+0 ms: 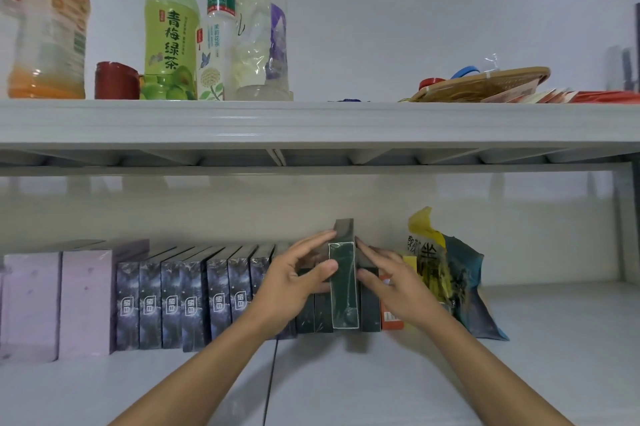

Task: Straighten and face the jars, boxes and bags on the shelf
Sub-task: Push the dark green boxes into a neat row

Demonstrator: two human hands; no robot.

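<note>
On the lower shelf (519, 373) a row of boxes stands spine out. Two pale purple boxes (59, 301) are at the left, followed by several dark blue-grey boxes (194, 301). A dark green box (343, 283) sticks up and forward from the row, beside other dark boxes and an orange box (391, 318). My left hand (298, 276) presses its left side and my right hand (391, 282) its right side, thumbs on the front edge. A yellow and blue bag (453, 273) leans to the right of the boxes.
The upper shelf (311, 124) carries an orange bottle (52, 27), a green tea bottle (169, 37), two clear bottles, a red jar (116, 79) and a woven tray (485, 82) with lids and packets. Bare shelf surface lies right of the bag.
</note>
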